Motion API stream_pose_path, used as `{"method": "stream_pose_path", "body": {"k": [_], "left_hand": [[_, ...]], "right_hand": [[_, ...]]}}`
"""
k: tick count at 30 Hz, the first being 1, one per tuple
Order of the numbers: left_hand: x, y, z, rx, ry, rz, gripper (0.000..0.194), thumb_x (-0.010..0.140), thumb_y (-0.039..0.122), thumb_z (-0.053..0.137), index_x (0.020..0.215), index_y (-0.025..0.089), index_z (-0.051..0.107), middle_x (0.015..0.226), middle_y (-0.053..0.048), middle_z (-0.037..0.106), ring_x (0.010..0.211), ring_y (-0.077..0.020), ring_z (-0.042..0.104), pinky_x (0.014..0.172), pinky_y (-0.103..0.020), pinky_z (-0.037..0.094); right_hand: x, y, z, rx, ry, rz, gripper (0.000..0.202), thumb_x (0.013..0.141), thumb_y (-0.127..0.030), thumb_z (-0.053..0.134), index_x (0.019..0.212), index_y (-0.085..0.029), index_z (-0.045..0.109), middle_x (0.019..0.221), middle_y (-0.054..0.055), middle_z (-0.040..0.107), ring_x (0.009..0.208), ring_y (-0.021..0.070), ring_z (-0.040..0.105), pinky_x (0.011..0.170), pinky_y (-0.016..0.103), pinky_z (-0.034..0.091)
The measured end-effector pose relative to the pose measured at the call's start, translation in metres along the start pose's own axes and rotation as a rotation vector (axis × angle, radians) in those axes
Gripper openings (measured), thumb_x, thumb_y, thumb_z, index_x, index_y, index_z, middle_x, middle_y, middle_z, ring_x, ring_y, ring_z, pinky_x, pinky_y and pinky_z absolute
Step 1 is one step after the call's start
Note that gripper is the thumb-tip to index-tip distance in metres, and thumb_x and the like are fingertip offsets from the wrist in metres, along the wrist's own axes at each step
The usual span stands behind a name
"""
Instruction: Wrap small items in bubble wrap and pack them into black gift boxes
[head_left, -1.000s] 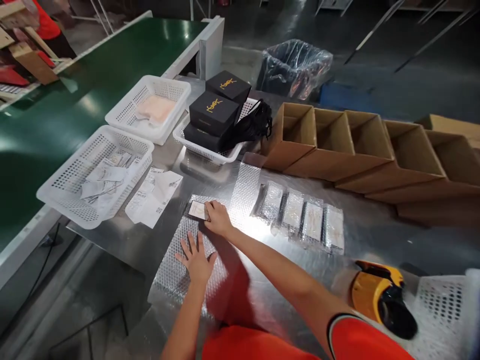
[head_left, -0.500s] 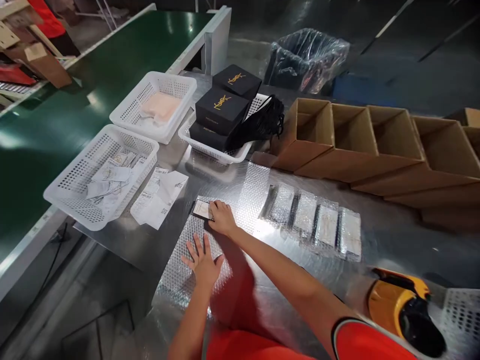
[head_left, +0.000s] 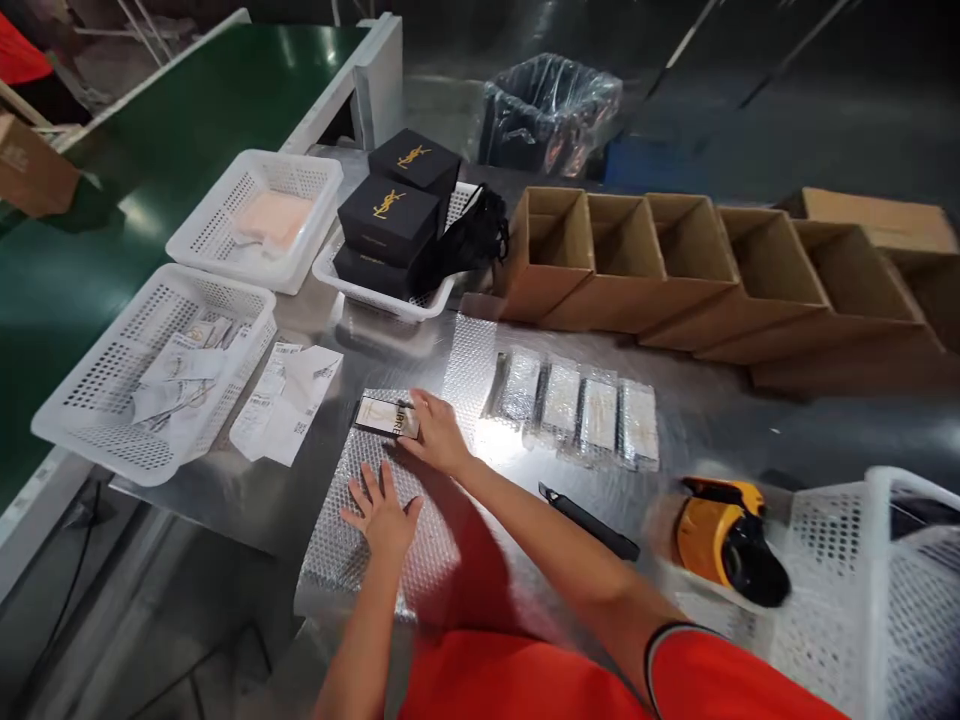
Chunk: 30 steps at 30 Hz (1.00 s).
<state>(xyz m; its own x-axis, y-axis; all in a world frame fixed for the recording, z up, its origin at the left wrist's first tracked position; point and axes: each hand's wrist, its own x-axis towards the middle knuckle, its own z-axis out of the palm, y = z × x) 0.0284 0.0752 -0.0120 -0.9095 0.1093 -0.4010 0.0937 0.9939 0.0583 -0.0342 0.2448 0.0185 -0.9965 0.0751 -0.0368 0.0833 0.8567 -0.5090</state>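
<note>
A sheet of bubble wrap [head_left: 330,535] lies flat on the metal table. On its far end rests a small flat box [head_left: 376,415] with a pale label and a dark edge. My right hand [head_left: 436,432] grips the right end of this box, fingers curled over it. Nearer to me, my left hand [head_left: 384,512] lies palm down on the wrap with its fingers spread. Several bubble-wrapped packs [head_left: 560,397] sit in a row to the right of my right hand. Another strip of bubble wrap [head_left: 470,355] lies beyond that hand.
White baskets [head_left: 255,290] hold papers and a pink pack; another bears black boxes [head_left: 388,215]. Open cartons [head_left: 555,285] line the back right. A black cutter [head_left: 589,520], a yellow-black device [head_left: 705,540] and a white crate [head_left: 874,580] are at right. A green conveyor [head_left: 217,100] runs left.
The view has shifted to the right, bringing the black cutter and more of the white crate into sight. More of the box's label shows beside my right hand; my left hand stays spread on the wrap.
</note>
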Motion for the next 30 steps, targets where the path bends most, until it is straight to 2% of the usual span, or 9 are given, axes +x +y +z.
{"method": "stream_pose_path", "body": {"k": [3,5,8,12,14,17,22,26,30], "left_hand": [[0.002,-0.004,-0.015,0.076,0.056,0.074,0.072,0.091,0.057,0.047,0.153,0.022,0.039,0.161,-0.020,0.031,0.145,-0.0480,0.028,0.107,-0.077,0.024],[0.007,-0.008,-0.030,0.119,0.117,0.134,0.063,0.093,0.052,0.045,0.144,0.016,0.051,0.152,-0.023,0.044,0.140,-0.0447,0.036,0.108,-0.071,0.028],[0.020,-0.011,-0.058,0.166,0.212,0.257,0.050,0.096,0.042,0.042,0.131,0.011,0.062,0.140,-0.024,0.055,0.131,-0.0380,0.047,0.109,-0.058,0.034],[0.051,-0.002,-0.096,0.231,0.258,0.465,0.046,0.098,0.037,0.036,0.129,0.015,0.063,0.142,-0.021,0.055,0.128,-0.0339,0.052,0.112,-0.054,0.031],[0.072,0.012,-0.114,0.272,0.242,0.553,0.046,0.098,0.034,0.034,0.131,0.017,0.061,0.145,-0.020,0.053,0.130,-0.0338,0.050,0.114,-0.056,0.028],[0.103,0.044,-0.135,0.352,0.069,0.671,0.044,0.097,0.029,0.036,0.134,0.022,0.058,0.147,-0.015,0.053,0.134,-0.0319,0.049,0.116,-0.057,0.024],[0.140,0.092,-0.138,0.464,-0.203,0.856,0.030,0.091,0.030,0.049,0.112,0.027,0.071,0.127,-0.006,0.070,0.120,-0.0284,0.060,0.115,-0.058,0.026],[0.150,0.102,-0.129,0.548,-0.291,0.914,0.032,0.083,0.027,0.059,0.113,0.029,0.070,0.126,-0.007,0.071,0.119,-0.0297,0.062,0.116,-0.061,0.023],[0.152,0.099,-0.125,0.614,-0.306,0.955,0.047,0.078,0.025,0.063,0.125,0.030,0.065,0.136,-0.008,0.065,0.125,-0.0317,0.059,0.119,-0.062,0.018]], "right_hand": [[-0.080,0.045,-0.017,0.048,0.242,0.196,0.048,0.095,-0.036,0.044,0.138,-0.014,0.046,0.127,0.019,0.058,0.118,0.0299,0.053,0.101,0.045,0.043],[-0.144,0.075,-0.021,-0.065,0.321,0.379,0.040,0.094,-0.034,0.043,0.128,-0.015,0.053,0.119,0.019,0.060,0.113,0.0317,0.054,0.096,0.047,0.044],[-0.220,0.104,-0.018,-0.309,0.302,0.675,0.039,0.091,-0.034,0.050,0.124,-0.014,0.056,0.123,0.023,0.056,0.113,0.0367,0.052,0.092,0.050,0.042],[-0.256,0.122,-0.016,-0.398,0.183,0.796,0.035,0.091,-0.032,0.054,0.121,-0.014,0.059,0.115,0.021,0.060,0.103,0.0350,0.056,0.087,0.048,0.042],[-0.256,0.124,-0.021,-0.335,0.153,0.789,0.030,0.093,-0.030,0.051,0.116,-0.014,0.061,0.109,0.019,0.062,0.098,0.0321,0.057,0.085,0.044,0.043],[-0.243,0.102,-0.021,-0.086,0.242,0.839,0.030,0.096,-0.031,0.043,0.113,-0.012,0.060,0.105,0.018,0.062,0.091,0.0279,0.059,0.077,0.038,0.044],[-0.170,0.001,0.023,0.631,0.426,0.729,0.042,0.102,-0.043,0.026,0.103,-0.018,0.059,0.082,0.006,0.064,0.076,0.0218,0.061,0.070,0.032,0.047],[-0.089,-0.059,0.068,0.823,0.514,0.855,0.034,0.101,-0.038,0.030,0.107,-0.020,0.058,0.086,0.005,0.065,0.083,0.0220,0.062,0.074,0.032,0.048],[-0.045,-0.066,0.076,0.740,0.371,1.010,0.028,0.100,-0.025,0.032,0.111,-0.016,0.057,0.102,0.013,0.067,0.095,0.0234,0.063,0.081,0.031,0.046]]}}
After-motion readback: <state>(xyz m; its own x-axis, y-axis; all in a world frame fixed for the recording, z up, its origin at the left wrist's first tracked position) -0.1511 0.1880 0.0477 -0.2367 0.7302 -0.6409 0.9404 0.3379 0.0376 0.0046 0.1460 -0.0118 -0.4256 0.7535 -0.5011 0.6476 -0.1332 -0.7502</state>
